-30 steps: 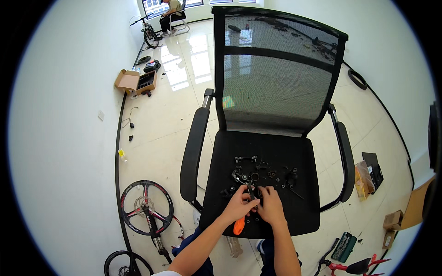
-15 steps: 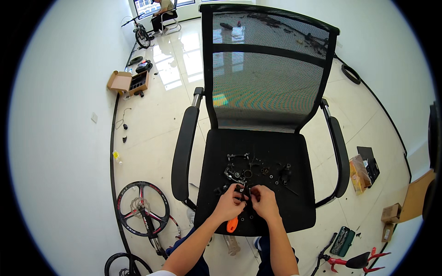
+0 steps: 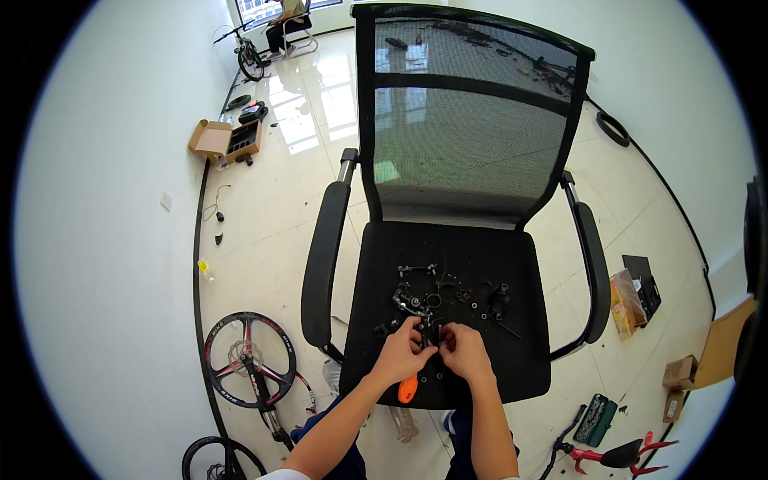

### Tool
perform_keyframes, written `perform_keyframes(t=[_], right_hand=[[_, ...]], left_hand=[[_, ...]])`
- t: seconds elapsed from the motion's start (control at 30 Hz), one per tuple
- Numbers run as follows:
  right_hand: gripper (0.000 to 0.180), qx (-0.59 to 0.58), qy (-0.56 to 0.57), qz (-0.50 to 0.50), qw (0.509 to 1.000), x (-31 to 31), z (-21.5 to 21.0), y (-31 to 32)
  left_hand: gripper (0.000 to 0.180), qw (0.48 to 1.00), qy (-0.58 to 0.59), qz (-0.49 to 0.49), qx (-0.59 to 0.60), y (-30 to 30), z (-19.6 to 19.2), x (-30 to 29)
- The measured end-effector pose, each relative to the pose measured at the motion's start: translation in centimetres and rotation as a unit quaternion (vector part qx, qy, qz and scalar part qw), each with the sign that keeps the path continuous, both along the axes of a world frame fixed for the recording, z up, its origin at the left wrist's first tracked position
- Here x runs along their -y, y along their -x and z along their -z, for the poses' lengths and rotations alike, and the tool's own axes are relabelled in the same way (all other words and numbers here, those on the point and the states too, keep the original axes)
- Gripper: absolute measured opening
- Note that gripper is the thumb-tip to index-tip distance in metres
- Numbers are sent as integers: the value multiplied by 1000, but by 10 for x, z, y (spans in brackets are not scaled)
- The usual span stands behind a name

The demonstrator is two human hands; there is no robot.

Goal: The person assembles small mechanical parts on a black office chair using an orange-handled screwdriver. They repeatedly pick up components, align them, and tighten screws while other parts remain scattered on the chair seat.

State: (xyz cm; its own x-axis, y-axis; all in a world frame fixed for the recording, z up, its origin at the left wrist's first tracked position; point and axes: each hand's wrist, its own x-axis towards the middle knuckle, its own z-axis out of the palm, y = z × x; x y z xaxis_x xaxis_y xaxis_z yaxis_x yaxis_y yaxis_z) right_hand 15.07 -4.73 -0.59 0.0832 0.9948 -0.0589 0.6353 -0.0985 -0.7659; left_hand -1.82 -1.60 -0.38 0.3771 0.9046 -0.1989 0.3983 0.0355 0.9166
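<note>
Over the front of a black chair seat [image 3: 512,376], my two hands work close together. My left hand [image 3: 398,356] is curled round a small dark metal part [image 3: 427,330], mostly hidden by the fingers. Beside it, my right hand [image 3: 468,354] has its fingertips pinched together; what they hold is too small to make out. An orange handle [image 3: 408,389] lies on the seat just under my left hand. Beyond the hands are a silver bike brake part [image 3: 408,302], a dark ring [image 3: 434,300], a thin rod [image 3: 506,329] and several small loose parts.
Armrests [image 3: 326,264] and a mesh backrest [image 3: 472,152] frame the seat. A wheel with a fork [image 3: 250,360] lies on the floor at left. At right are a plastic bag [image 3: 626,300], a green case [image 3: 596,420] and a red bike frame [image 3: 588,454]. Another person [image 3: 280,32] sits far back.
My left thumb has extended towards my right hand, and the part in my left hand is turned a little. The whole view has shifted slightly.
</note>
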Motion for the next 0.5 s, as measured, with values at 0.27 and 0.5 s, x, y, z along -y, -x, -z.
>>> perform_keyframes(t=[0.27,0.5], right_hand=[[21,23,7,-53,998,3,-4,-3],[21,-62,85,-81,991,1,-9,-9]], left_hand=[[57,1000,4,8,3,-3,1,0],[59,1000,8,10,-5,-2,-3,1]])
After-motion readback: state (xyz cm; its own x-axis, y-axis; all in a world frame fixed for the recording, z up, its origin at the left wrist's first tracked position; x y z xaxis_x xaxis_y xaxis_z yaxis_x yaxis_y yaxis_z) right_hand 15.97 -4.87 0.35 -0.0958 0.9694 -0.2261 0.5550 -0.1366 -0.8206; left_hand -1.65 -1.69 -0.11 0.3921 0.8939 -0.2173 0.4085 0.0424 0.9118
